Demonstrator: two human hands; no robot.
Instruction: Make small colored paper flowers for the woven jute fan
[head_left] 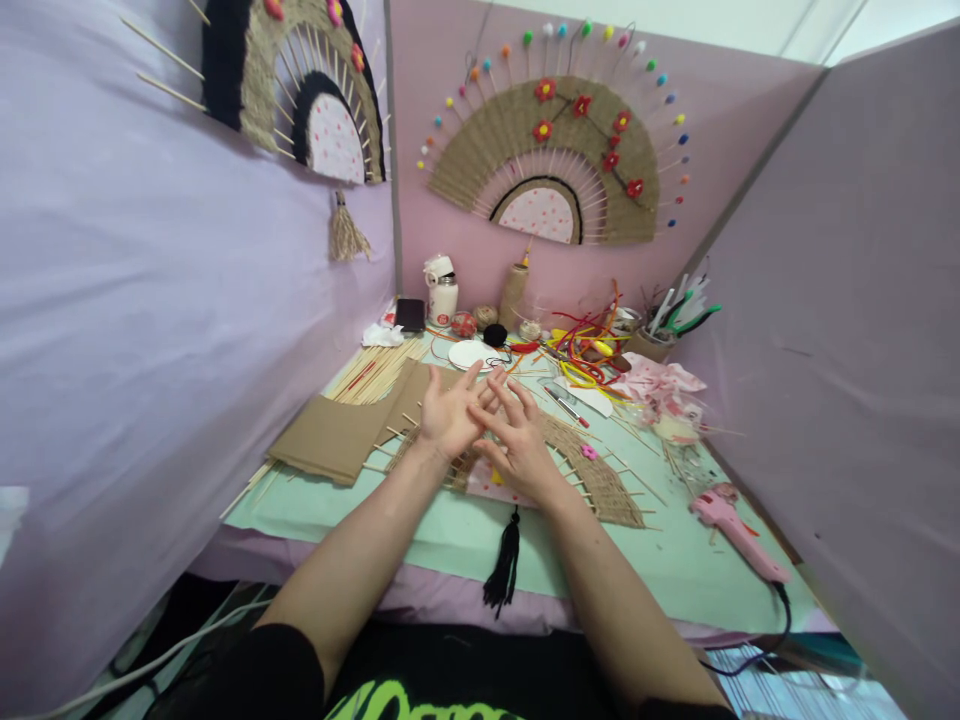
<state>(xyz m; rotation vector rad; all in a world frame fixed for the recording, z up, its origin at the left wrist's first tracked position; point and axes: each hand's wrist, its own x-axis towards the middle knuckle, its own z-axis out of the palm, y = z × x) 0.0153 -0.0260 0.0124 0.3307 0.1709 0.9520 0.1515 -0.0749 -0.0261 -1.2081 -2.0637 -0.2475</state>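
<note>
Both my hands hover over the green table mat (660,560), above a half-made woven jute fan (600,480) with wooden sticks poking out. My left hand (448,412) is palm up with its fingers spread, holding nothing. My right hand (517,432) lies against it, back up, fingers loosely apart and touching the left fingertips. A small pink flower (589,452) sits on the fan. A black tassel (505,562) hangs from the fan's base over the table's front edge.
Brown cardboard pieces (330,440) and a bundle of bamboo sticks (375,372) lie left. A pink glue gun (735,530) rests at right with its cord. Coloured pipe cleaners (592,350), a pen cup (660,335), jars and pink cloth crowd the back. Finished fans (555,160) hang on the walls.
</note>
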